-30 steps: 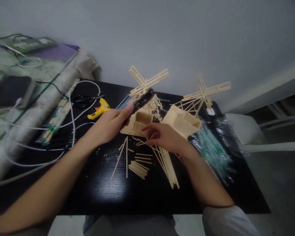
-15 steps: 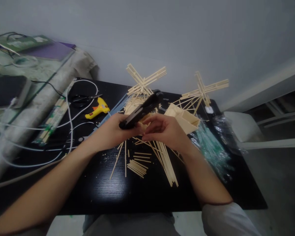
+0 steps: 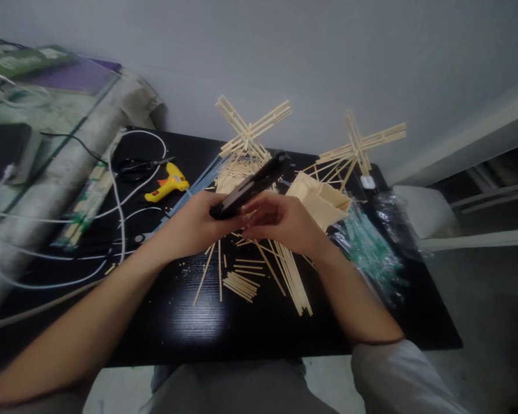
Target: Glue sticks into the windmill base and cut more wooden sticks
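My left hand (image 3: 198,221) is closed around a long black object (image 3: 252,187), which slants up and away to the right; its kind is not clear. Close beside it, my right hand (image 3: 280,221) has its fingers bent together in a pinch by the left thumb. What lies between those fingers is hidden. Beneath and beyond both hands is a pile of short wooden sticks (image 3: 239,170). Long thin sticks (image 3: 294,282) stretch toward me below the right hand, and a bundle of cut pieces (image 3: 240,287) lies nearby on the black table (image 3: 190,339).
Two windmill-like stick models (image 3: 248,133) (image 3: 357,146) stand at the back, near a pale wooden box shape (image 3: 319,198). A yellow glue gun (image 3: 168,185), scissors (image 3: 136,168) and white cables (image 3: 120,201) lie left. Clear plastic packaging with green (image 3: 373,253) is at right.
The view has shifted slightly, so the table sits a little higher in the picture. Both hands keep nearly the same pose, and the black object stays in my left hand.
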Tool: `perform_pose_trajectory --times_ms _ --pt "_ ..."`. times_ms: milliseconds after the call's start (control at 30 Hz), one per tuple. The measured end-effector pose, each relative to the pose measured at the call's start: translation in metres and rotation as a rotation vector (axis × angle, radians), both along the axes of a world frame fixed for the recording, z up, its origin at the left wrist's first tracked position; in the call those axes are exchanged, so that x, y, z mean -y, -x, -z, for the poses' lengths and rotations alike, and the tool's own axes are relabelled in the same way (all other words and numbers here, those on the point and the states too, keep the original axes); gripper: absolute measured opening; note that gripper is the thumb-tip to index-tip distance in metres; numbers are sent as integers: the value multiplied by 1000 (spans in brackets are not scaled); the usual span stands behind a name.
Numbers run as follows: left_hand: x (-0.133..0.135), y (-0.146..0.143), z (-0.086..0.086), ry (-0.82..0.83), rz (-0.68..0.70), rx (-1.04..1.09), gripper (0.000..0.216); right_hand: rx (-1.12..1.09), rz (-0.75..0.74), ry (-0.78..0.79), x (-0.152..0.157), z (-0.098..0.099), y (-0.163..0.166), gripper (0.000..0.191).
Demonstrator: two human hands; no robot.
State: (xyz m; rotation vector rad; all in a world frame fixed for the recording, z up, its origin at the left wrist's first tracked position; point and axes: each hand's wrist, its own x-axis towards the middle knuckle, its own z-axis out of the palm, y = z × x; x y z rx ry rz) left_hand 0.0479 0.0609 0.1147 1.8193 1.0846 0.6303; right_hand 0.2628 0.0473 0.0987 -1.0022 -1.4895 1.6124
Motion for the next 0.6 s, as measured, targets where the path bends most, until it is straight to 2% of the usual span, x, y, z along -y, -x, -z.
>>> perform_pose_trajectory --times_ms 100,200,267,333,433,500,600 --pt "0 1 1 -28 -42 -43 23 24 -25 40 0 0 0 38" --pt "-1 5 -5 -75 -118 -113 24 106 -116 68 -1 -1 -4 23" --pt "-2 10 -10 -111 -158 -169 24 263 -199 12 -2 -3 -7 15" --pt "-3 17 -15 -138 -205 -207 25 517 -263 -99 -3 -2 -7 9" --pt "-4 23 -20 -160 -262 -208 26 883 -279 -230 -4 7 -2 3" --pt "-4 25 -21 -158 -268 -210 26 1015 -275 -270 -4 16 2 5" --pt "-4 22 -21 -127 -248 -221 31 1084 -283 -332 -4 31 6 8"
